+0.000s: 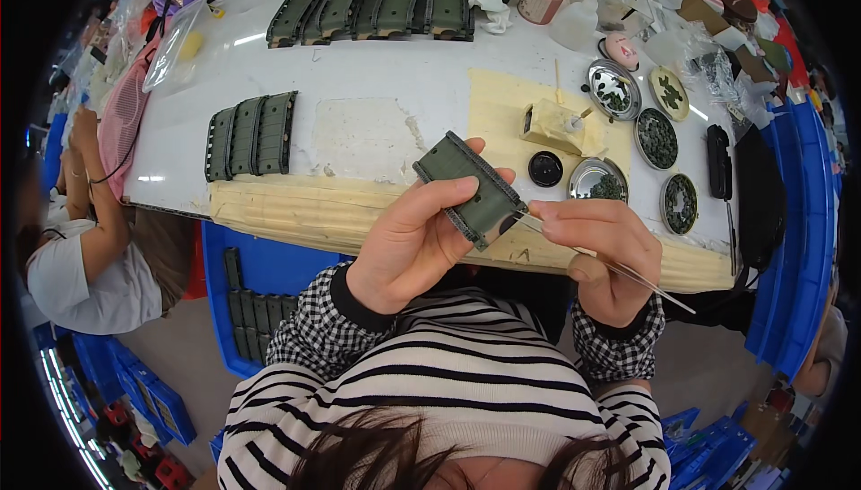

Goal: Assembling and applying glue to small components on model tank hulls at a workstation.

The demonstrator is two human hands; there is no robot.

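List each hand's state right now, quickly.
Left hand: closed, holding the green panel between thumb and fingers.
Right hand: closed, pinching thin metal tweezers, tip at the panel's edge; contact unclear.

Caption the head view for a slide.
Left hand holds a dark-green part while the right hand holds metal tweezers at its edge, beside a white worktable.

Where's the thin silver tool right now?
In the head view, the thin silver tool is right of centre, in the person's right hand, its tip by the edge of the green panel held in the left hand.
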